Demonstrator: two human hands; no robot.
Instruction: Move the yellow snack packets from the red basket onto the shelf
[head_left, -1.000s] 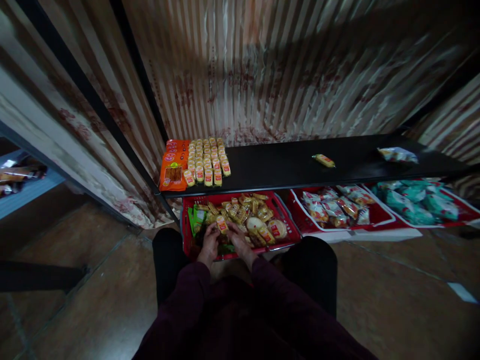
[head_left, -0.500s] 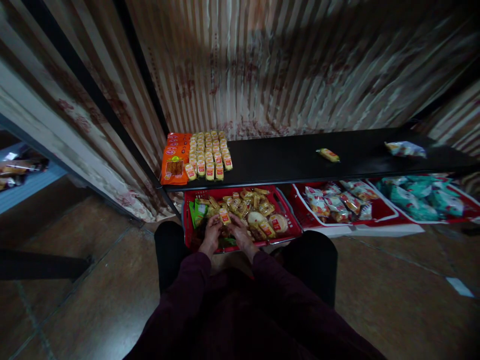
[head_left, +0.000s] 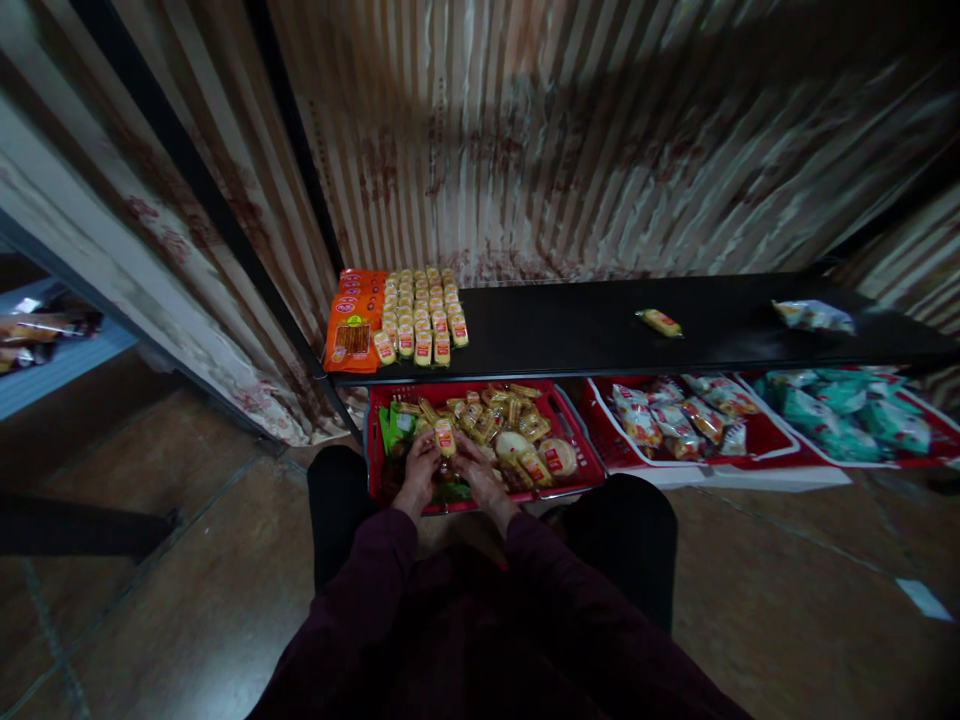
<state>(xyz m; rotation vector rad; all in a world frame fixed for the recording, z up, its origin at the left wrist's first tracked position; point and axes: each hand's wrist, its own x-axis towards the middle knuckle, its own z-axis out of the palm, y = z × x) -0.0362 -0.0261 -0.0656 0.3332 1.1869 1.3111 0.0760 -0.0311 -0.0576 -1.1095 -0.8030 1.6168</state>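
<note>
Holding one packet (head_left: 445,437) over one basket (head_left: 579,440).

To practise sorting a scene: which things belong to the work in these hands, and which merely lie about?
In hand: left hand and right hand, holding a yellow packet over the red basket; rows of like packets on the black shelf.
Lying about: orange packs; lone packet; mixed snack packs; teal bags; pale wrapper.

Rust-stained corrugated metal wall (head_left: 562,130) fills twelve o'clock in dim light; a long black shelf (head_left: 570,325) runs from centre to three o'clock, a black post (head_left: 202,190) slants at ten, brown tiled floor (head_left: 187,590) spreads at seven
</note>
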